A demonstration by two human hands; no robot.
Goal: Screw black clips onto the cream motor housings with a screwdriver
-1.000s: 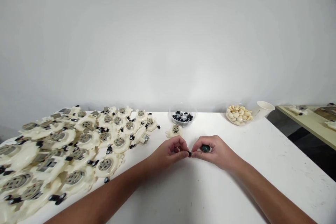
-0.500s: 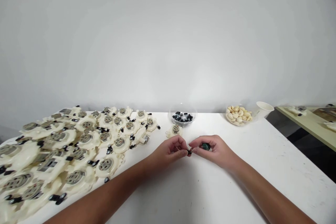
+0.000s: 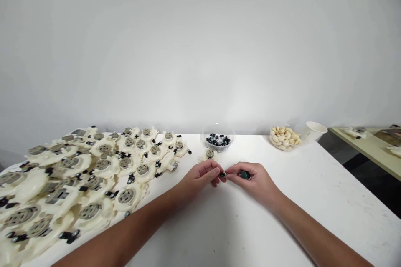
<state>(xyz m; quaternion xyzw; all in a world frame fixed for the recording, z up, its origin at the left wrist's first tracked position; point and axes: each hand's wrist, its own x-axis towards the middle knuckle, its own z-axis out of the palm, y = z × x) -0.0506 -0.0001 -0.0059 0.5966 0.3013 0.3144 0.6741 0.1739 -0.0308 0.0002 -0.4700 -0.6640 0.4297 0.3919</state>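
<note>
At the far left, a spread of cream plastic housings [image 3: 94, 183] with grey slotted discs covered that end of the white bench [image 3: 263, 225], black fittings scattered among them. The left forearm slanted in from the lower left, and the left hand [image 3: 203, 175] had its thumb and fingertips pinched closed on a small black piece [image 3: 222, 174], held just above the bench. Beyond that hand sat a lone housing [image 3: 209, 155], and behind it a clear bowl [image 3: 232, 141] of black pieces [image 3: 217, 138]. A dark green, rounded tool [image 3: 244, 175] lay within the curled right hand [image 3: 258, 181], whose grip was closed around it; thumb and forefinger pointed left at the black piece, contact too small to make out. Farther right stood a clear tub [image 3: 284, 148] of cream pieces [image 3: 285, 137], then a tilted white cup [image 3: 313, 132], its faint marking too small to read. A yellowish side table [image 3: 366, 146] came last.
</note>
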